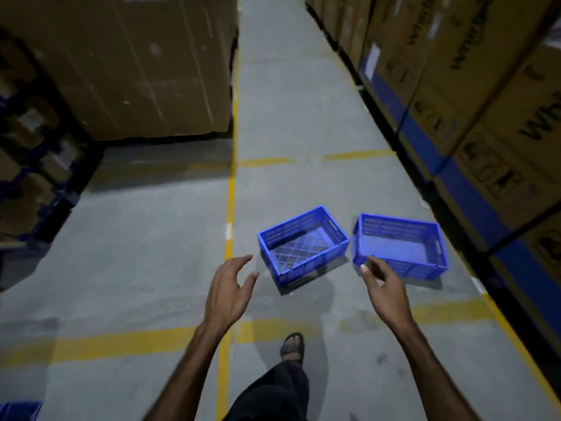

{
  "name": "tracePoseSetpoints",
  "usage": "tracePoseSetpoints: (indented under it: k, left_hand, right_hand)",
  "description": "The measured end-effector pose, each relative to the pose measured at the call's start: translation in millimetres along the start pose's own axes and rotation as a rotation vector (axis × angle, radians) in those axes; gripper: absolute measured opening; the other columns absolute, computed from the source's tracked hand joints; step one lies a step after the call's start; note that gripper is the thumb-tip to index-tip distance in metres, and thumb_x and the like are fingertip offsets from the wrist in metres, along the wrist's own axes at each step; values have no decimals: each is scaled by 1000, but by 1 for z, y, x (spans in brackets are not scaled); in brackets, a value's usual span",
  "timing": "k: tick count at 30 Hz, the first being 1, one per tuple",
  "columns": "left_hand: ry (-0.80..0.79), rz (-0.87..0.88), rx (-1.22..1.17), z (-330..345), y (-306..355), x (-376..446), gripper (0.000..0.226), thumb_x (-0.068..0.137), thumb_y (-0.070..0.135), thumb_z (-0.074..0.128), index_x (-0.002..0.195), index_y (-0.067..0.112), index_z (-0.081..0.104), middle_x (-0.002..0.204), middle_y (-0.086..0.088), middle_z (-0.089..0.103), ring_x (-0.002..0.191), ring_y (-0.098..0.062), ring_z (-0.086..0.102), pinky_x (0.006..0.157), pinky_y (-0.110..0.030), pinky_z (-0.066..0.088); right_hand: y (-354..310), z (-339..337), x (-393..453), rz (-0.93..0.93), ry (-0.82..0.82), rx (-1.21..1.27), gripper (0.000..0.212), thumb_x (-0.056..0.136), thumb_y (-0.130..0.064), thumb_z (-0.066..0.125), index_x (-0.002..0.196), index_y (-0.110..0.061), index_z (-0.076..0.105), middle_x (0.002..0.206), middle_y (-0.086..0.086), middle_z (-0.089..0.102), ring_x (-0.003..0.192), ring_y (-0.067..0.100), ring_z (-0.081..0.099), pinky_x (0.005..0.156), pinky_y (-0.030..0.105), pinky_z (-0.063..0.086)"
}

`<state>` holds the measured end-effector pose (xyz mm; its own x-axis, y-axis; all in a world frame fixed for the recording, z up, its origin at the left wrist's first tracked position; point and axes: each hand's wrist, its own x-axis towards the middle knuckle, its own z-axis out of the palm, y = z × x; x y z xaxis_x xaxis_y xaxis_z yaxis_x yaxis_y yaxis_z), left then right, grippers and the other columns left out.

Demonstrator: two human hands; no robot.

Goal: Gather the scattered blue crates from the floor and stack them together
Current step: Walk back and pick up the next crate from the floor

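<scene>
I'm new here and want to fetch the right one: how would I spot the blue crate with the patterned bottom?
Follow the concrete aisle floor between the stacked cardboard boxes to where two blue crates sit side by side. Yours is the left crate, nearer the long yellow floor line and turned at an angle. Its base shows a diamond lattice, whereas the right crate has a plain, smooth bottom.

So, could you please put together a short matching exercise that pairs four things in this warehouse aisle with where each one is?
Things:
1. left crate
2. right crate
3. left hand
4. sandalled foot

Places:
A. low in the picture, near a yellow floor line
B. nearer the cardboard boxes on the right
C. open in the air, left of both crates
D. just right of the long yellow aisle line

Pairs: 1-D, 2-B, 3-C, 4-A
</scene>
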<state>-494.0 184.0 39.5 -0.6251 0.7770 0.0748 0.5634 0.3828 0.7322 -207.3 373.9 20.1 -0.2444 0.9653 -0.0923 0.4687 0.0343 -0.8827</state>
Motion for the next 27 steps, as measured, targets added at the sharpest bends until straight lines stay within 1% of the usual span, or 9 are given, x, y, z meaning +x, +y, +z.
tracePoseSetpoints:
  k: [3,7,11,16,18,21,22,25,27]
  left_hand:
    - [-43,26,-25,29,8,33,41,99,40,66,137,26,64,133,7,64,119,-17,59,94,-44,54]
    - [-89,28,-66,60,20,79,41,98,37,68,137,26,62,135,5,64,118,-18,60,93,-46,55]
    - [-96,30,-113,82,27,126,39,97,34,70,134,24,65,132,5,66,115,-17,61,91,-46,56]
    - [-131,29,-108,106,28,173,38,97,33,70,133,24,66,129,3,66,116,-19,62,90,-48,56]
    - [-135,24,-98,111,32,183,38,96,33,70,133,24,65,130,3,66,117,-19,61,91,-47,56]
    - [-143,17,-92,118,38,197,38,97,33,69,134,25,65,129,4,66,116,-18,61,91,-46,56]
    - [-146,12,-80,120,39,202,39,97,34,69,134,25,65,129,4,66,116,-19,61,90,-45,56]
    - [-129,-28,-52,131,42,212,39,96,34,70,134,26,65,130,5,66,115,-17,61,91,-45,55]
    - [-106,-60,-38,139,46,218,39,96,34,69,134,27,65,130,6,66,114,-16,61,92,-44,55]
  right_hand:
    - [2,-17,23,31,41,-13,34,98,-33,67,129,-19,67,114,-6,71,113,14,65,101,38,50]
    - [-8,-34,61,57,53,-50,28,99,-29,67,125,-20,67,113,-6,68,110,12,63,99,35,49]
    - [-25,-40,106,55,71,-89,36,100,-31,65,133,-16,64,118,-5,65,112,11,61,95,28,45]
    - [-28,-30,154,46,71,-88,37,100,-32,65,134,-17,64,114,-7,66,109,9,62,98,31,49]
    - [-21,-28,166,61,59,-78,40,99,-36,65,135,-18,64,116,-8,66,111,10,62,100,34,50]
    - [-11,-29,183,66,31,-74,55,94,-51,62,137,-18,62,117,-9,66,113,9,62,101,35,50]
    - [-9,-30,190,73,22,-79,55,94,-51,62,138,-18,62,117,-9,66,112,9,62,100,35,50]
    - [5,-36,216,96,-2,-96,44,100,-37,64,139,-17,61,120,-5,65,112,12,61,99,36,50]
    - [12,-40,235,96,-20,-110,41,101,-35,64,138,-17,62,120,-3,65,111,13,61,98,37,50]
